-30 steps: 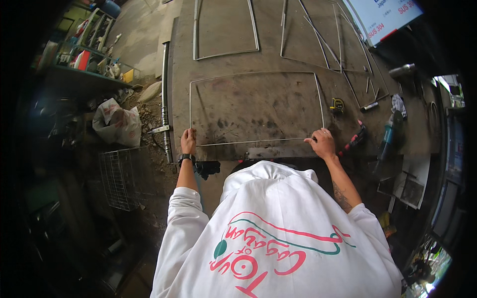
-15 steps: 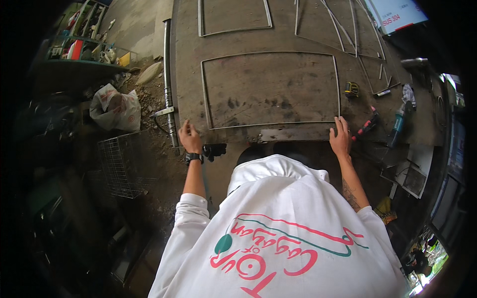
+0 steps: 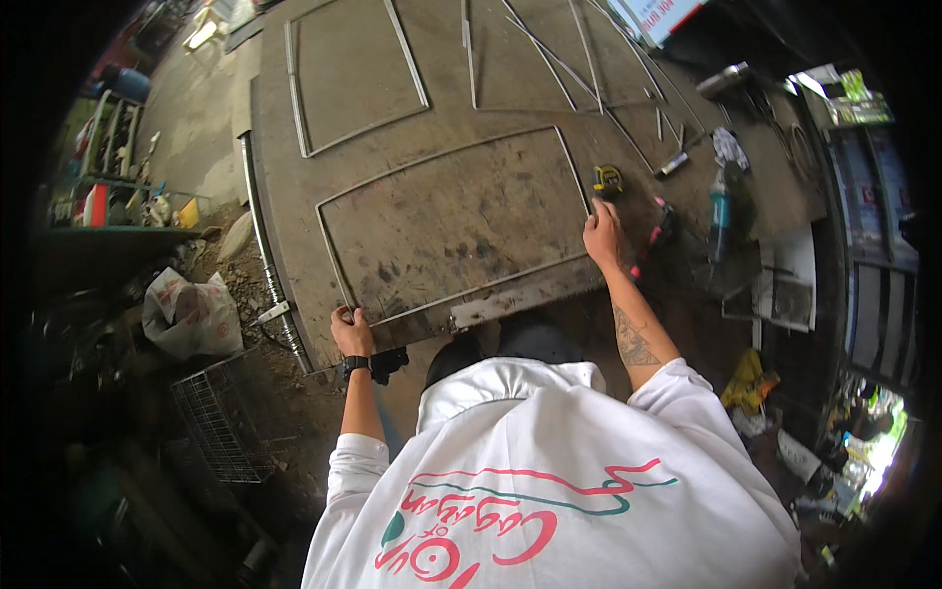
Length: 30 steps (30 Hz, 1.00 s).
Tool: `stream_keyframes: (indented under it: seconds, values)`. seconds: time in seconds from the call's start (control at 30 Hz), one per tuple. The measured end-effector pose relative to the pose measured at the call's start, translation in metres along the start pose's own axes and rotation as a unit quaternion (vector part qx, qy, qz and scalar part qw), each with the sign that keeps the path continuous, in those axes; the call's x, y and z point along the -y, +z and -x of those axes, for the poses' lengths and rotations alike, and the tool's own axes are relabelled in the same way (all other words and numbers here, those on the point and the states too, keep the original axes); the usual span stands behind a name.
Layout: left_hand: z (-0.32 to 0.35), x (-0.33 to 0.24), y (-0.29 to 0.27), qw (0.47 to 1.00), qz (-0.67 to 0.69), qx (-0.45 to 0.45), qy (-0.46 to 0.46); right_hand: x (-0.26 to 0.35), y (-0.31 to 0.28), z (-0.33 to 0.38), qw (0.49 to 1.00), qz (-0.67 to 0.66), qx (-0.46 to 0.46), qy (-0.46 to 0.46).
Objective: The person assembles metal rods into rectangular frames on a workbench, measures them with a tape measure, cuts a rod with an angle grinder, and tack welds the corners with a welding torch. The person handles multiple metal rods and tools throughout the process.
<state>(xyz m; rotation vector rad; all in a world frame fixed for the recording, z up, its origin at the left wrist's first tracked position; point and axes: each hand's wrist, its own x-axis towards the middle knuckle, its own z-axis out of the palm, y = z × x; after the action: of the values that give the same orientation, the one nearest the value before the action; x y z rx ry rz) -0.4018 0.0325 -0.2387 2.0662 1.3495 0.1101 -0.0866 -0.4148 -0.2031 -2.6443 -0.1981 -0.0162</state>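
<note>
A thin metal rod frame [image 3: 574,169], roughly rectangular with a slightly bowed far side, lies flat on the worn brown worktable [image 3: 294,245] before me. My left hand [image 3: 351,334] is at its near left corner, fingers bent around the rod there. At the other end, my right hand [image 3: 602,238] pinches the right side rod close to the near corner. A yellow and black tape measure [image 3: 607,181] sits just beyond my right hand. To the right of it lies a pink and black tool [image 3: 659,228], its kind unclear.
Farther back lie another rod frame [image 3: 410,57] and several loose or joined rods [image 3: 542,54]. A teal power tool [image 3: 721,218] and a cloth [image 3: 729,147] rest at the right. A metal pipe [image 3: 257,211] runs along the table's left edge, beside a white sack [image 3: 191,319] on the ground.
The view has turned, so the table appears tilted. My left hand has gone from beside the frame onto its near left corner. My right hand stays at the right side.
</note>
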Motion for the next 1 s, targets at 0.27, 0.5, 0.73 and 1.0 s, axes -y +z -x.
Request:
stream_keyframes:
  seconds: [0.27, 0.5, 0.73, 1.0]
  values:
    - [0.002, -0.036, -0.030, 0.872, 0.408, 0.054, -0.265, 0.050, 0.075, -0.166, 0.998, 0.031, 0.032, 0.044]
    - [0.047, -0.114, -0.089, 0.914, 0.332, -0.061, -0.226, 0.062, 0.118, -0.229, 0.999, -0.048, -0.011, 0.016]
    - [0.077, -0.107, -0.098, 0.907, 0.354, -0.166, -0.159, 0.059, 0.054, -0.212, 0.872, -0.448, 0.143, 0.136]
    - [0.077, -0.145, -0.138, 0.897, 0.386, -0.214, -0.037, 0.078, -0.020, -0.188, 0.887, -0.415, 0.106, 0.175]
